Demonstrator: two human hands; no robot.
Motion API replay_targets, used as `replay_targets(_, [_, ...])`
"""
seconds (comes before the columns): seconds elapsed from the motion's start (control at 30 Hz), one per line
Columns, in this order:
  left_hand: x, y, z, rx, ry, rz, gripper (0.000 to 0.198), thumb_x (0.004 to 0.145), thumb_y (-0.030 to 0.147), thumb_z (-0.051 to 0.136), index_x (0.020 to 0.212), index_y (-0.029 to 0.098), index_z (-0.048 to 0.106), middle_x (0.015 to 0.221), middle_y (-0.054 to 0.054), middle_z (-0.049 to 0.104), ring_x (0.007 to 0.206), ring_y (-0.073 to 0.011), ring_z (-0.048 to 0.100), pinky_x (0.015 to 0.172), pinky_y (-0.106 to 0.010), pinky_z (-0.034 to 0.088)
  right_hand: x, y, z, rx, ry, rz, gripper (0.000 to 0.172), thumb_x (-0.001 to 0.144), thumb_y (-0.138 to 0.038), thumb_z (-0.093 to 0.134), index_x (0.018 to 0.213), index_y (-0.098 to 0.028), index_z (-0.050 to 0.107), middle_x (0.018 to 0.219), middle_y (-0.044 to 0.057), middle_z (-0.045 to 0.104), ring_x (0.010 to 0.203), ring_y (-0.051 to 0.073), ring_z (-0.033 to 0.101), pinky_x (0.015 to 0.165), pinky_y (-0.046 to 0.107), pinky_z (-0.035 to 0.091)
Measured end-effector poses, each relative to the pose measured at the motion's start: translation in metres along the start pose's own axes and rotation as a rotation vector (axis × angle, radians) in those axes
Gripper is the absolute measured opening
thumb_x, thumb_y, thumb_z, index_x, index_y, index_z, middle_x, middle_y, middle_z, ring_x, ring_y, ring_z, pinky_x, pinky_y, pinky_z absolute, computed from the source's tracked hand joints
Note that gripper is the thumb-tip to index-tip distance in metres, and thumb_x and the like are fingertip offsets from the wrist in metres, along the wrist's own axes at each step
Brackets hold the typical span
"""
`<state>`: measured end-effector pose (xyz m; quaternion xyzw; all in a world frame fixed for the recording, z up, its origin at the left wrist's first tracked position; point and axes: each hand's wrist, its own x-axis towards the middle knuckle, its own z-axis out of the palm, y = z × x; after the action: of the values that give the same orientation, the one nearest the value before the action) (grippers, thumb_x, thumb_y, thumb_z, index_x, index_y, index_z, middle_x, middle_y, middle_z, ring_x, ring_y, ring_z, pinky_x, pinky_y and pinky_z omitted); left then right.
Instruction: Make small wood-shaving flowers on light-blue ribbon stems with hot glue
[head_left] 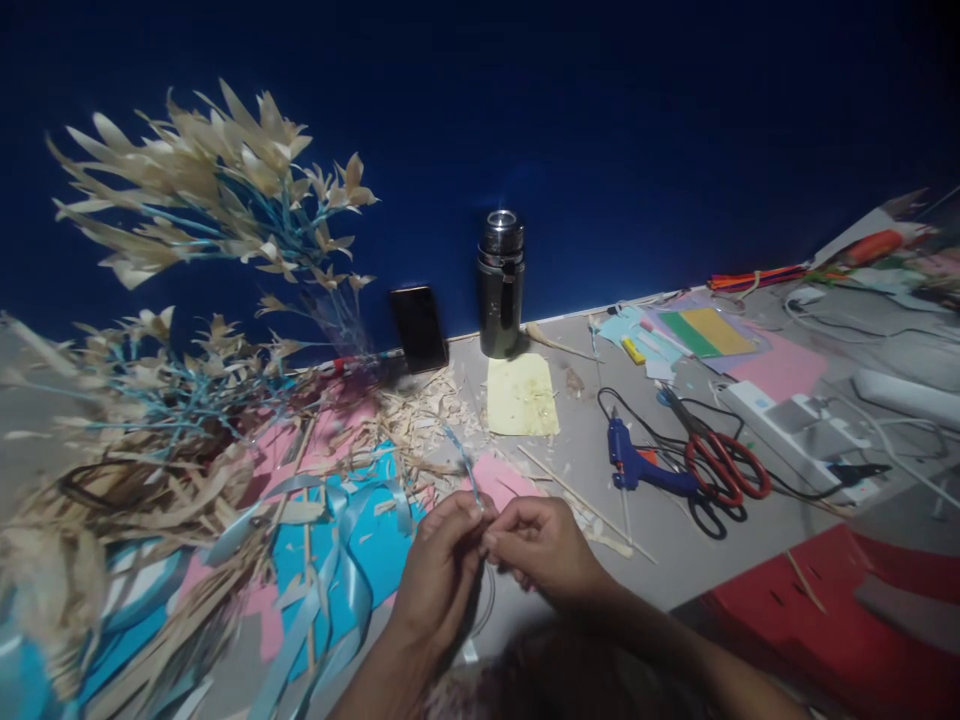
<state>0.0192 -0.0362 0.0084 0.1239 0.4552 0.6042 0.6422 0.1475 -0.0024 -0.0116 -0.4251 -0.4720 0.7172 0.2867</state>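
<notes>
Close to the table's front edge my two hands meet. My left hand [444, 560] pinches a thin light-blue wrapped stem [471, 474], which points up and away from me. My right hand [551, 548] is closed too, its thumb and forefinger pressed together at the stem's lower end. What lies between those right fingertips is too small to make out. A thin pale loop [487, 605] hangs below the hands. Just beyond them lies a pink paper piece [502, 482], and light-blue ribbon [349, 550] curls over blue sheets [386, 535] on the left.
Dried husk flowers on blue stems [247, 190] stand at the back left above scraps [427, 410]. A phone [420, 328] and a steel flask [501, 300] stand by the wall. At right are a blue glue gun [630, 460], red-handled scissors [731, 468] and a power strip [772, 415].
</notes>
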Motion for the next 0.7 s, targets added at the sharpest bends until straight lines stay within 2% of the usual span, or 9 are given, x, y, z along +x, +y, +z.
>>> replay_targets(0.2, [0.002,-0.004,0.001,0.019,0.027,0.014,0.016,0.067,0.024,0.078,0.062,0.017,0.064,0.057,0.003,0.059,0.052,-0.0106,0.051,0.053,-0.022,0.044,0.004,0.001,0.004,-0.031,0.056,0.020,0.024,0.069,-0.034,0.077,0.061,-0.018,0.062,0.051,-0.004,0.060,0.036,0.006,0.042,0.036,0.019,0.032])
replay_targets(0.37, [0.007,-0.014,-0.004,0.155,0.034,0.051,0.019,0.073,0.031,0.076,0.067,0.018,0.065,0.055,0.002,0.059,0.050,-0.0136,0.054,0.051,-0.025,0.042,0.006,0.000,0.005,-0.029,0.062,0.066,0.028,0.070,-0.039,0.079,0.064,-0.018,0.062,0.049,-0.005,0.059,0.036,0.006,0.044,0.036,0.018,0.033])
replay_targets(0.53, [0.013,-0.015,-0.013,0.241,0.056,0.073,0.025,0.072,0.036,0.079,0.066,0.018,0.064,0.052,0.003,0.056,0.048,-0.0138,0.052,0.050,-0.025,0.040,0.006,0.003,-0.001,-0.067,-0.017,0.115,0.025,0.072,-0.038,0.075,0.068,-0.017,0.063,0.045,-0.005,0.057,0.036,0.009,0.049,0.035,0.018,0.034])
replay_targets(0.6, [0.013,-0.012,-0.013,0.229,0.044,0.086,0.023,0.073,0.035,0.079,0.067,0.017,0.065,0.056,0.001,0.059,0.053,-0.0144,0.055,0.055,-0.026,0.043,0.007,-0.001,-0.010,-0.104,-0.007,0.069,0.023,0.077,-0.038,0.072,0.070,-0.016,0.067,0.047,-0.004,0.059,0.037,0.009,0.050,0.036,0.018,0.036])
replay_targets(0.7, [0.009,-0.007,-0.009,0.196,-0.050,0.030,0.022,0.076,0.032,0.078,0.068,0.016,0.066,0.060,-0.001,0.062,0.058,-0.0144,0.056,0.060,-0.026,0.045,0.011,-0.013,-0.024,-0.118,0.108,-0.128,0.026,0.081,-0.039,0.071,0.071,-0.015,0.071,0.057,-0.001,0.064,0.047,0.010,0.053,0.044,0.020,0.040])
